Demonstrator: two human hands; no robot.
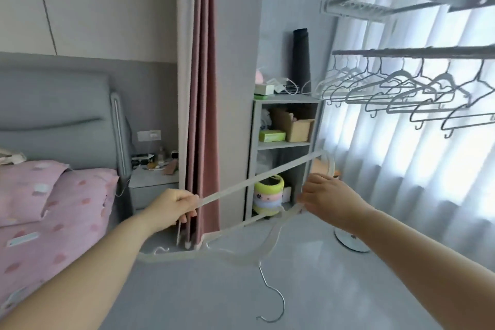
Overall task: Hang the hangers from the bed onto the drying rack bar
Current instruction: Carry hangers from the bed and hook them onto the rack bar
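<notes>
A pink curtain [201, 88] hangs in folds beside a grey shelf unit [253, 158]. On its shelves stand a cardboard box [294, 126] and a green box [272, 136] just beside it, and lower down a striped pastel container [268, 197]. A black roll [301, 56] stands upright at the top. A nightstand [152, 182] carries small items. White sheer curtains [415, 163] cover the window.

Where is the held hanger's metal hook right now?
Head view, bottom centre: the silver metal hook of the white plastic hanger dangles below, between left hand and right hand.

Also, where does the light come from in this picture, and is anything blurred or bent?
Head view: daylight comes through the sheer curtain at right, backlighting the hung hangers on the drying rack bar; head view: the held hangers look pale and slightly blurred; head view: the wide lens makes the curtain folds lean.
</notes>
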